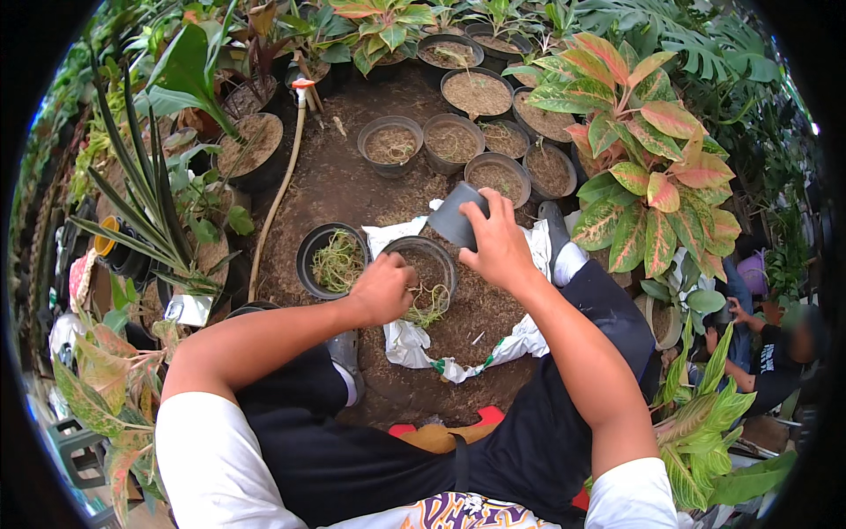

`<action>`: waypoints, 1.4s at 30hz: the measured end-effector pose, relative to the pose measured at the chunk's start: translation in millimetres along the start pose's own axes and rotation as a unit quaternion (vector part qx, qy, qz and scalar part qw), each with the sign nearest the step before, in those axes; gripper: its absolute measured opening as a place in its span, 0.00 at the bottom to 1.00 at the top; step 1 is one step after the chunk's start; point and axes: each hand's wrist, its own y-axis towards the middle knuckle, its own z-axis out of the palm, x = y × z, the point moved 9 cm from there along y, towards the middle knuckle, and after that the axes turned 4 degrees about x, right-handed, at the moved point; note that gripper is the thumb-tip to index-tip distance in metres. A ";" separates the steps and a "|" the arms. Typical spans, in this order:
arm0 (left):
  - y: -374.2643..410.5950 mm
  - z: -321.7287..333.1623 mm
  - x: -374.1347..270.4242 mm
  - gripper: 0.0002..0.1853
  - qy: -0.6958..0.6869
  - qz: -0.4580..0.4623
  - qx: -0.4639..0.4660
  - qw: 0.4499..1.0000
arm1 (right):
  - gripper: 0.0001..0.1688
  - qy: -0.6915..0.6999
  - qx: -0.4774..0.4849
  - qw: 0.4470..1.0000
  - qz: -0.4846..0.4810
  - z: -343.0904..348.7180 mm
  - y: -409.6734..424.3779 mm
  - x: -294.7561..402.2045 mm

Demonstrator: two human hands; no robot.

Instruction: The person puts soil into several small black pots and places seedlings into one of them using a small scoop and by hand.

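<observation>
My right hand (496,244) grips a small dark plastic plant pot (455,217), tipped on its side over a wider black pot (452,264). My left hand (386,287) is at the near left rim of that wider pot, against thin green plant strands (428,305) that hang over its edge; its fingers are curled, and whether they pinch the strands is unclear. The wider pot holds brown growing medium and stands on an opened white plastic sack (406,344) with loose medium in it. Left of my left hand, a black pot (301,261) holds a heap of similar green strands.
Several medium-filled pots (390,147) stand beyond the sack, some with wilted strands. A pink-green aglaonema (661,152) spreads at the right. A hose (284,192) runs along the left near a snake plant (142,198). Another person (780,357) sits at the far right.
</observation>
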 end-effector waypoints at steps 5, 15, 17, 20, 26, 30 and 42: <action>-4.8 -20.5 25.4 0.45 0.139 -0.051 -0.053 0.988 | 0.47 0.004 0.049 0.994 0.102 31.0 -13.3 -54.6; 8.0 -10.7 46.2 0.48 0.170 -0.134 0.147 0.965 | 0.51 -0.013 0.168 0.942 0.292 75.5 -59.5 -126.3; 5.7 -16.4 75.0 0.37 0.183 -0.105 0.133 0.968 | 0.50 -0.016 0.163 0.938 0.306 77.1 -60.6 -129.8; 11.8 -22.4 63.9 0.35 0.175 -0.084 0.124 0.973 | 0.51 0.017 0.106 0.922 0.373 79.0 -75.6 -173.2; 14.4 -9.2 57.5 0.36 0.205 -0.052 0.135 0.968 | 0.51 0.047 0.051 0.882 0.467 89.6 -91.3 -212.5; 9.9 -5.9 63.9 0.35 0.208 -0.052 0.128 0.968 | 0.47 0.014 0.088 0.873 0.480 106.4 -98.2 -206.0; 8.7 -4.2 72.2 0.37 0.180 -0.068 0.132 0.972 | 0.58 0.087 0.195 0.833 0.511 170.4 -108.5 -159.0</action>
